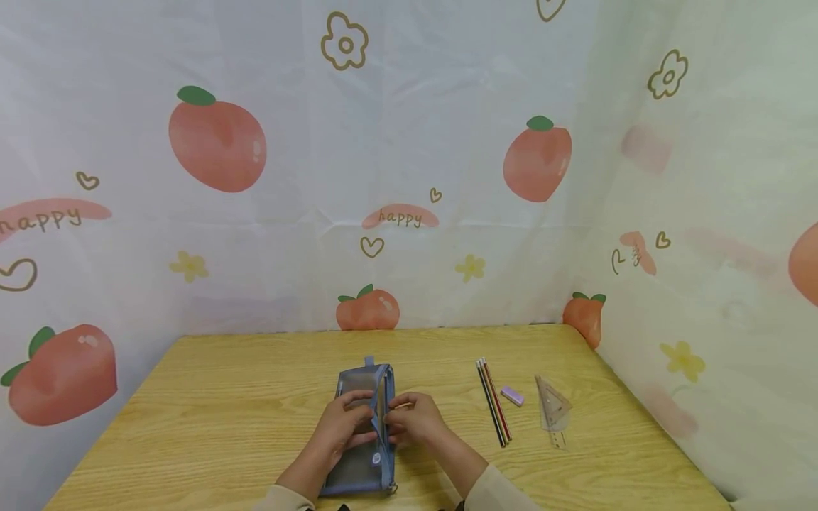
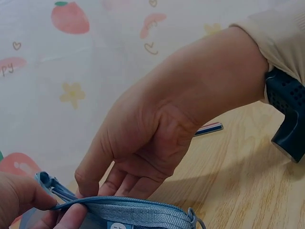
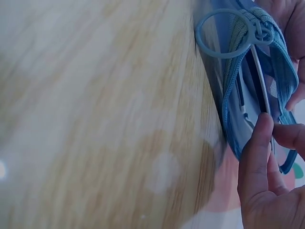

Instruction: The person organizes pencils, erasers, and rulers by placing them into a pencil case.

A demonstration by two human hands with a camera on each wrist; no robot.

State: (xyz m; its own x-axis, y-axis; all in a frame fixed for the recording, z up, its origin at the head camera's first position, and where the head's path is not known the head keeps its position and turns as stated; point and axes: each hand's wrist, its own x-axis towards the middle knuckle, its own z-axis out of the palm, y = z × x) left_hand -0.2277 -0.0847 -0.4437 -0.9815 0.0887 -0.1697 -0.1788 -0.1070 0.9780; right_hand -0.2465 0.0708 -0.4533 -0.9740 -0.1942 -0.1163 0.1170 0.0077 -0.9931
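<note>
A blue pencil case (image 1: pixel 358 465) with a see-through panel lies lengthwise on the table, its zip opening gaping on the right side. My left hand (image 1: pixel 345 426) pinches the left edge of the opening between thumb and fingers. On the other side, my right hand (image 1: pixel 418 420) has its fingertips inside the opening. In the right wrist view, thumb and fingers of the right hand (image 3: pixel 267 176) pinch a thin, light-edged strip (image 3: pixel 259 74) standing in the case; its kind cannot be told. The ring zip pull (image 3: pixel 202 43) hangs at the near end.
To the right lie several pencils (image 1: pixel 493 404) side by side, a purple-sleeved eraser (image 1: pixel 512 396), and a clear set square (image 1: pixel 552 406) over a clear ruler (image 1: pixel 558 440). A fruit-print curtain (image 1: pixel 287 270) borders the table's back and sides.
</note>
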